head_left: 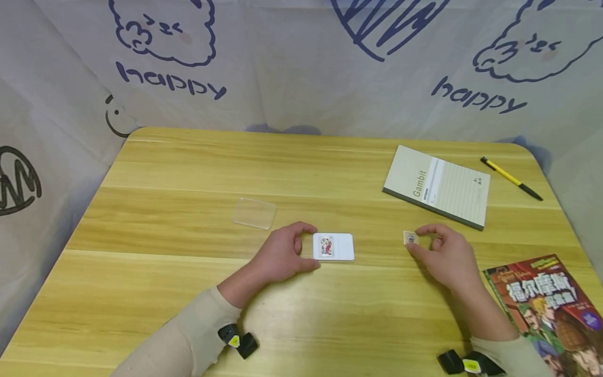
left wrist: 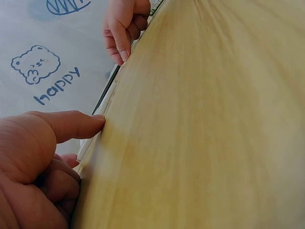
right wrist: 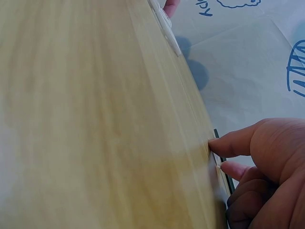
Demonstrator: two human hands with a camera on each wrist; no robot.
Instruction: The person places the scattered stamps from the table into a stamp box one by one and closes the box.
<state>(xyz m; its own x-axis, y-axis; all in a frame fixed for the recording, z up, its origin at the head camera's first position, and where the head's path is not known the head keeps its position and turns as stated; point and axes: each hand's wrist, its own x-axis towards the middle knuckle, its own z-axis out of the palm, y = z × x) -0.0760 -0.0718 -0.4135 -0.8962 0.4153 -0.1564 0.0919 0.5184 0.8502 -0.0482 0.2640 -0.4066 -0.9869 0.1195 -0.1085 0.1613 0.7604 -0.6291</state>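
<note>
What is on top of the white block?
A small picture piece lies on the white block. Whatever is under that piece is covered, so I can't see it.

Pinches a small pale piece (right wrist: pixel 218 164) with the right hand (right wrist: pixel 269 176) at the wood-grain tabletop (right wrist: pixel 105 119), before blue-printed cloth (right wrist: pixel 243 90).

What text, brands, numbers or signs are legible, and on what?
"happy": wall cloth, twice in the head view.
"Gambit": notebook; its finer print is too small.
"福尔摩斯": red book; its other print is too blurred.
Any marks too small to read: yellow labels on the black wrist units, small tile in the right hand, picture tile on the white case.
</note>
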